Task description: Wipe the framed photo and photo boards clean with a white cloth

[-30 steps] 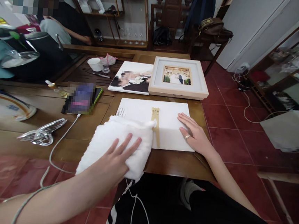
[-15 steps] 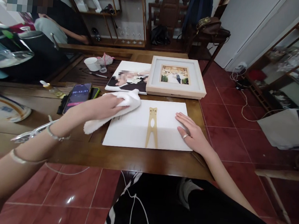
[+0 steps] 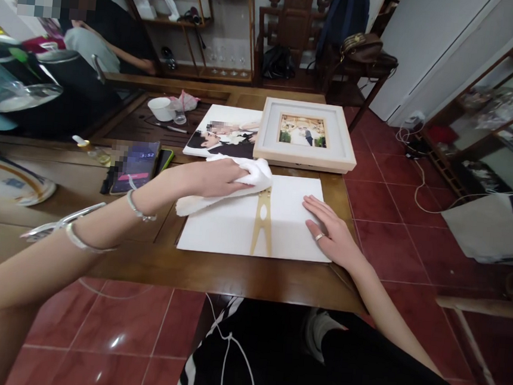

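Note:
A white cloth is bunched under my left hand, whose fingers press it against the upper part of a white board. One end of the cloth trails over the board's left edge. A tan, two-legged stand piece lies along the middle of the board, its top end partly beside the cloth. My right hand rests on the board's right side, fingers stretched out and holding nothing; a ring is on one finger.
Behind the board lie a framed picture and a photo panel. To the left are a phone, a dropper bottle, a white cup and an oval plate. Another person sits across the table.
My left hand has slid the cloth to the right across the board, up to the top of the tan piece. My right hand stays in place on the board.

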`<state>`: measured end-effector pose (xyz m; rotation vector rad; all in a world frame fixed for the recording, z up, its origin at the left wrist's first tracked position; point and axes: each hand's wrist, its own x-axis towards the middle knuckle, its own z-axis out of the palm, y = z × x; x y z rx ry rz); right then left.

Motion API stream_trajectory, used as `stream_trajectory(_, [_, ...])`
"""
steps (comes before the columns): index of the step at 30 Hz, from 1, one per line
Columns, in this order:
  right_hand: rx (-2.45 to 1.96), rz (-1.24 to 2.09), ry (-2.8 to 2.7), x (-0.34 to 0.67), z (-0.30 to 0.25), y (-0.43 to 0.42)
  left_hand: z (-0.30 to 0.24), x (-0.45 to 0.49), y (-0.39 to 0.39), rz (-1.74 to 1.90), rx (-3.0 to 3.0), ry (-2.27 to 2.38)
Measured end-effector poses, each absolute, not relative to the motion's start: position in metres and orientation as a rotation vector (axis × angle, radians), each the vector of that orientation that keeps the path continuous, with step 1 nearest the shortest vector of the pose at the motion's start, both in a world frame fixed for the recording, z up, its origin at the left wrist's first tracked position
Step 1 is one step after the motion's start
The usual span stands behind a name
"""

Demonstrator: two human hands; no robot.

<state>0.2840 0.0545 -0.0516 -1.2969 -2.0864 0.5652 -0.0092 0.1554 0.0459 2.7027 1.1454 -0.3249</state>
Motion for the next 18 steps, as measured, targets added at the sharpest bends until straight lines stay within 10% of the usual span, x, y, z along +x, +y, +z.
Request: stream_trajectory(18, [-1.289, 0.554, -2.081, 0.284, -0.054, 0.056, 0.016, 0.049, 0.138, -0.165, 2.958, 1.141])
